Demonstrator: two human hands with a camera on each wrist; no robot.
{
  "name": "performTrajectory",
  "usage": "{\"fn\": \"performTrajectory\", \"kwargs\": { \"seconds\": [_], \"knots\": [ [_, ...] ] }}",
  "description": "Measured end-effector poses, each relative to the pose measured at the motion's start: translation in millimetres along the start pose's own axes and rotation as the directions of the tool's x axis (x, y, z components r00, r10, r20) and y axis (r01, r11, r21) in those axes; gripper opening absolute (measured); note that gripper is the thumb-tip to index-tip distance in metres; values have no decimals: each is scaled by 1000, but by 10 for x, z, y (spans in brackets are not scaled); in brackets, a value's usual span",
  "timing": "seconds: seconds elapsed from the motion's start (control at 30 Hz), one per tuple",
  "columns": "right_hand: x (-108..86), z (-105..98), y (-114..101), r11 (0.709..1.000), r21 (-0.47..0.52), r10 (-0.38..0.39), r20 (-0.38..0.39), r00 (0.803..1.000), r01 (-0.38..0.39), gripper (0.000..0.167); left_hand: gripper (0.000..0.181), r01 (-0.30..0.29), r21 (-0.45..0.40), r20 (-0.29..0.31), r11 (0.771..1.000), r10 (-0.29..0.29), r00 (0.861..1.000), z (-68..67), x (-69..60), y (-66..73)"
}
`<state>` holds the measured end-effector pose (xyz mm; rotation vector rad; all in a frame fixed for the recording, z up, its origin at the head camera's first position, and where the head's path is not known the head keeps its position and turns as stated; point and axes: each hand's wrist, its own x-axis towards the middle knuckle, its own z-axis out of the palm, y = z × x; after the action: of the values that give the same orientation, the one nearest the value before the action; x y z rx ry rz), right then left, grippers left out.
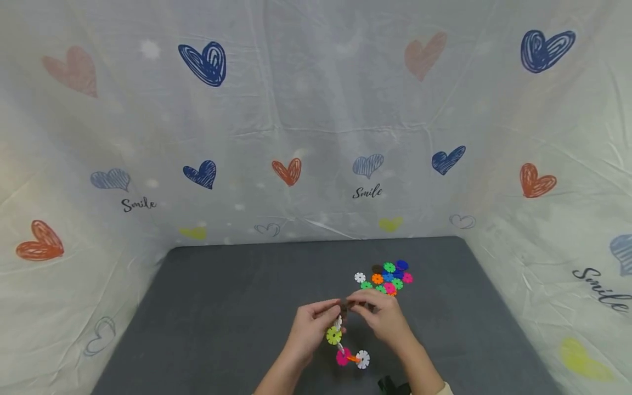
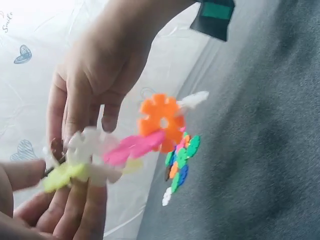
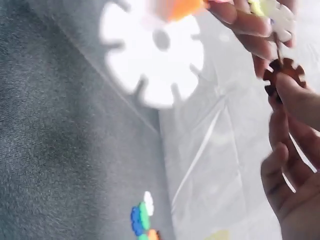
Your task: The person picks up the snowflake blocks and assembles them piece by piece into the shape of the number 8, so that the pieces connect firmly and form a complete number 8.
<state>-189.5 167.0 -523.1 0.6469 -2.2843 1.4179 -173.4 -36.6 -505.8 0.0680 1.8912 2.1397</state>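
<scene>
Disc pile, mixed in colour, lies on the grey table at 2 o'clock from the left hand; in the head view the right hand stands before its near edge. Right fingers clamp a brown disc; left fingers pinch the upper end of a disc chain, which hangs at 4 o'clock. Heart-printed cloth rises at 12.

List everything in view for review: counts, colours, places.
Table: one, dark grey, lower centre.
Backdrop cloth: one, whitish with printed hearts, around the table.
Loose discs: about a dozen, multicoloured, right of centre on the table.
Disc chain: one, multicoloured, nearer than the loose discs.
Held disc: one, brown, near the chain's upper end.
Strap: one, black-green, right wrist.
Sleeve: one, cream, right arm.
Left hand: one, holding the chain.
Right hand: one, pinching the held disc.
</scene>
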Motion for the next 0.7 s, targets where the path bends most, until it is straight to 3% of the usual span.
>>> {"fn": "performTrajectory", "kwargs": {
  "seconds": [0.07, 0.13, 0.2, 0.27, 0.33, 0.43, 0.57, 0.7],
  "knots": [
    [-3, -37, 64, 988, -15, 155, -21, 988, -155, 24, 37, 21, -13, -30, 1000, -21, 999, -15, 13, -21],
    [-18, -81, 158, 938, -83, 329, -76, 941, -335, 26, 37, 45, -37, -87, 998, -48, 995, -38, 29, -38],
    [-50, -120, 273, 852, -186, 468, -150, 871, -490, 26, 38, 66, -75, -136, 995, -76, 988, -67, 46, -43],
    [-105, -145, 391, 753, -295, 557, -187, 809, -587, 27, 38, 69, -105, -155, 992, -85, 984, -92, 58, -37],
    [-164, -151, 494, 678, -395, 602, -186, 777, -620, 30, 38, 60, -126, -158, 990, -80, 984, -110, 64, -28],
    [-232, -125, 595, 631, -477, 620, -163, 768, -611, 33, 37, 46, -140, -153, 989, -68, 986, -118, 61, -13],
    [-271, -88, 660, 627, -497, 601, -182, 779, -600, 30, 36, 51, -146, -150, 988, -73, 986, -111, 49, 2],
    [-274, -80, 686, 623, -485, 606, -197, 771, -614, 25, 35, 62, -145, -150, 987, -84, 985, -123, 53, 0]
  ]
}}
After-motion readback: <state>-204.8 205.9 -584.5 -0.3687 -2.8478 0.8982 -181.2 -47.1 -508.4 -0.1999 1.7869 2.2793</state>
